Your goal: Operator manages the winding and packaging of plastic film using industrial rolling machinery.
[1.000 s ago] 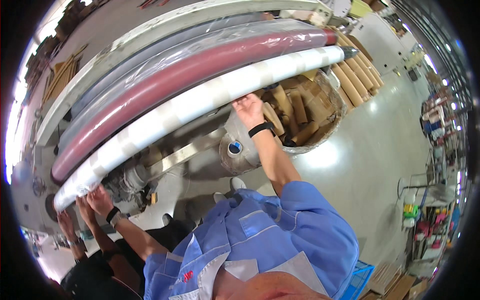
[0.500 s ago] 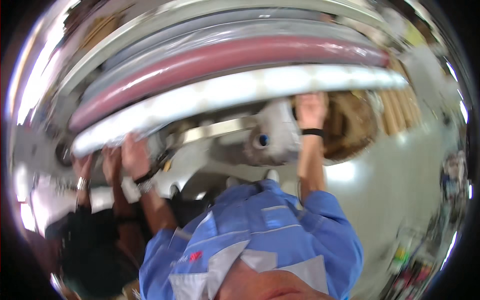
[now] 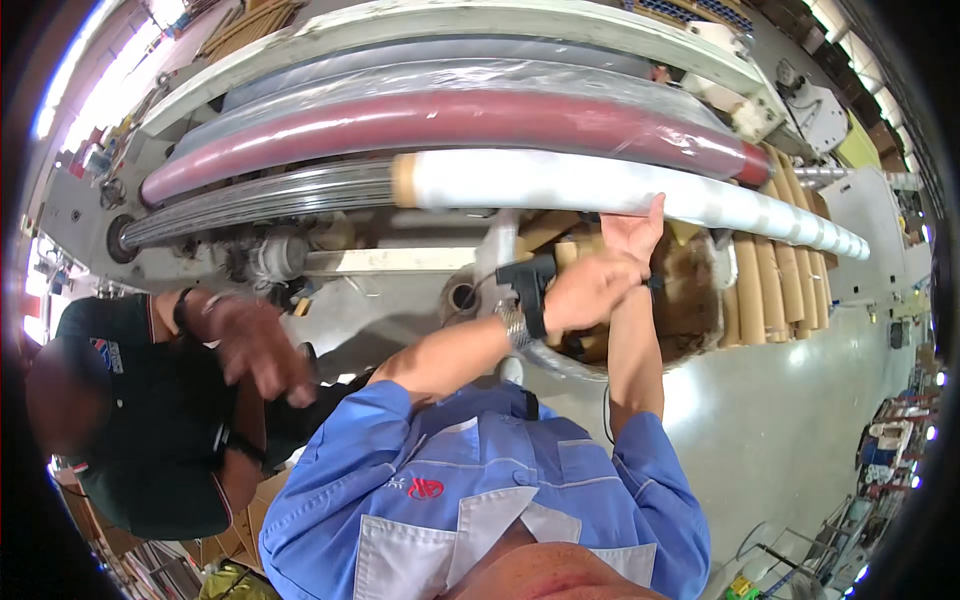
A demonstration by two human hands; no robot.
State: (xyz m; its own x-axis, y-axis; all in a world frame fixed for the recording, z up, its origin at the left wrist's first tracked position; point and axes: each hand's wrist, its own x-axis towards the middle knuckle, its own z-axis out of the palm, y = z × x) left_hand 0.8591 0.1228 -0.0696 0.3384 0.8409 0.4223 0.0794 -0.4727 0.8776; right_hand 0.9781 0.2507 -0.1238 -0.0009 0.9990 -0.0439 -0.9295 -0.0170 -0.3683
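Observation:
A long white roll (image 3: 540, 178) with a brown core end spans the upper right, lying along the line of a ribbed metal shaft (image 3: 270, 210) that shows bare to its left. My right hand (image 3: 632, 232) cups the roll from below, palm up, thumb against its near side; its other fingers are partly hidden under the roll. Across my body, my left hand (image 3: 592, 290) is closed at my right wrist, a black device and a watch behind it. Whether it grips the wrist or something small cannot be seen.
A co-worker's hand (image 3: 262, 350) is at the left, blurred. Beyond the white roll lies a red roll (image 3: 430, 120), then grey plastic-wrapped rolls and a pale machine beam (image 3: 440, 25). Cardboard tubes (image 3: 765, 290) and a wrapped brown bundle (image 3: 690, 320) sit at the right.
The white roll has shifted right, baring the shaft at the left. My left hand has left the roll's left end and crossed to my right wrist. The co-worker's hands have come off the roll.

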